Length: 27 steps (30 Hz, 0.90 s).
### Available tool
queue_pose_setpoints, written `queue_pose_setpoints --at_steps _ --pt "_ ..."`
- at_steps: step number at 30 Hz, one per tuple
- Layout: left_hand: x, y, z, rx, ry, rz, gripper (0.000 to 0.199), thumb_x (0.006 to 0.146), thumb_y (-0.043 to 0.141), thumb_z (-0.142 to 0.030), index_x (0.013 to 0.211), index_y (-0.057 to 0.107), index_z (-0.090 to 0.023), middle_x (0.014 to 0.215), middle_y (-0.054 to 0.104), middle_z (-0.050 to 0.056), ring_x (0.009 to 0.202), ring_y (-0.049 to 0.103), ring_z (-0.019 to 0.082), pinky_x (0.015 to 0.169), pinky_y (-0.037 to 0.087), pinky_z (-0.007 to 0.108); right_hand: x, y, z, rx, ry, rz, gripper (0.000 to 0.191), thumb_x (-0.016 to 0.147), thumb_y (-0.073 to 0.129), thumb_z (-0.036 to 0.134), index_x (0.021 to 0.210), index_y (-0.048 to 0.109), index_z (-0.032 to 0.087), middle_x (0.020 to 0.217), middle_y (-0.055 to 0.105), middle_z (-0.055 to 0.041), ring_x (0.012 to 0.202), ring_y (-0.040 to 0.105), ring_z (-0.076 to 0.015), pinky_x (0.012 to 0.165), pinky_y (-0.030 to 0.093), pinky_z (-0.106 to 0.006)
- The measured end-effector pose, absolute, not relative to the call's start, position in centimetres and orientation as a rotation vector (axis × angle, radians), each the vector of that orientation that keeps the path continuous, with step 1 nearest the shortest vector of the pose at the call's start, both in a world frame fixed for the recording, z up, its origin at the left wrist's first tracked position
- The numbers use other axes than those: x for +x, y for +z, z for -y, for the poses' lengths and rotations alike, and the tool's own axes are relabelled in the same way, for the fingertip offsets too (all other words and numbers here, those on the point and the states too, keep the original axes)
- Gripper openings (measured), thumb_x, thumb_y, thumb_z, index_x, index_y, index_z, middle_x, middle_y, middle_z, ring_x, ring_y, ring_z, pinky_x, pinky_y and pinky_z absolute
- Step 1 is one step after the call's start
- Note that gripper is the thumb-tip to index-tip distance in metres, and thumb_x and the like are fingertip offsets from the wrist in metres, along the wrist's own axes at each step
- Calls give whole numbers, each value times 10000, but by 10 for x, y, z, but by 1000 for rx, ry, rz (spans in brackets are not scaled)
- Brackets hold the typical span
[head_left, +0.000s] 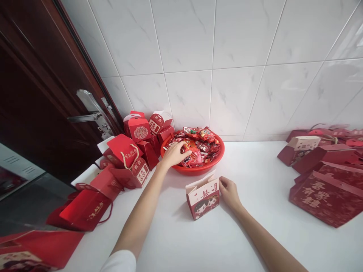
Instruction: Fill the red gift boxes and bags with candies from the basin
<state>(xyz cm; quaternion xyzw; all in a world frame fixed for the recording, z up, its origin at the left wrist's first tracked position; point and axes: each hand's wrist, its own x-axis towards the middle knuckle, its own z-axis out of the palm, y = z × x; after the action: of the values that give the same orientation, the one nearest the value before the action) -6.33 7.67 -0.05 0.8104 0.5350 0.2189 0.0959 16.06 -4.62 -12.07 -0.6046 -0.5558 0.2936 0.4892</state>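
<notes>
In the head view, my left hand (175, 154) reaches over a red plastic basin (195, 172) heaped with red-wrapped candies (208, 134). Its thumb and forefinger are apart over the near left part of the heap, and I see nothing held between them. Upright on the white table in front of the basin stands a small red and pale pink candy box (203, 200) with a cartoon couple on its front. The box top is open. My right hand (229, 192) grips the box at its right edge, with some fingertips hidden behind it.
Several red gift boxes (132, 170) crowd the left side of the white table (176, 241). More red boxes (326, 194) stand at the right. A tiled wall (190, 94) rises behind the basin. A dark door with a metal handle (87, 117) is at the left.
</notes>
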Motion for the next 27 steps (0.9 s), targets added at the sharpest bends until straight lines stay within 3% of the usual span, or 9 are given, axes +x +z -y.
queue_pose_setpoints --at_steps 3,7,13,20,27 --pt "-56 -5 -78 2393 599 -1662 543 908 582 -458 1357 578 -153 1342 655 175 1269 602 314 1059 469 435 159 -123 47 -1456 691 1357 377 793 455 507 539 413 231 515 502 -5 551 432 -167 536 319 -287" --pt "-51 -20 -86 2313 671 -1658 508 936 544 -400 1370 578 -139 1391 628 188 1325 572 323 1100 445 460 158 -140 41 -1440 731 1352 396 814 482 529 568 508 219 561 581 -38 582 513 -207 552 386 -307" --pt "-54 -32 -97 2255 879 -1553 445 873 598 -301 1300 643 -184 1339 682 135 1270 626 295 1110 457 442 160 -157 30 -1429 710 1345 449 824 507 582 565 554 219 574 613 -57 598 545 -227 554 419 -313" --pt "-57 -32 -99 2016 1093 -1430 414 749 651 -238 1151 734 -181 1191 757 95 1087 709 282 1040 515 428 162 -154 32 -1459 708 1367 454 851 487 560 587 566 200 573 596 -34 595 515 -182 564 401 -273" --pt "-58 -36 -97 1803 1340 -1133 419 691 642 -188 1097 746 -198 1205 746 72 1086 698 253 995 539 396 164 -147 35 -1454 716 1395 423 852 473 521 612 585 191 585 606 -30 597 507 -173 577 387 -271"
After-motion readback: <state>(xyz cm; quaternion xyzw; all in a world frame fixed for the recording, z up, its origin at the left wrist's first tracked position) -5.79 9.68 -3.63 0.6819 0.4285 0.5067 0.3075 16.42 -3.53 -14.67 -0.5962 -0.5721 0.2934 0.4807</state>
